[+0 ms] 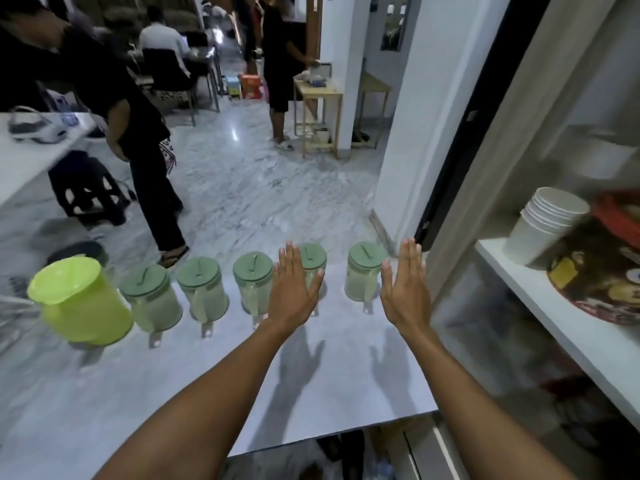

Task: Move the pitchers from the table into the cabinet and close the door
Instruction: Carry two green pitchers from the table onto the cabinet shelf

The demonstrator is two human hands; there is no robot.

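Both hands, left (294, 289) and right (405, 285), hover flat and empty above the pitchers (204, 292).

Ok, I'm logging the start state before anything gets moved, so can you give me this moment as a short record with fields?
pitchers on table: six in a row, one lime pitcher at the left end, five pale ones with green lids, e.g. the rightmost pitcher
table: white, otherwise bare
left hand: open, flat, empty, in front of the fourth pale pitcher
right hand: open, flat, empty
cabinet: open, at the right
cabinet shelf: paper cups, round tin
pitchers moved: none
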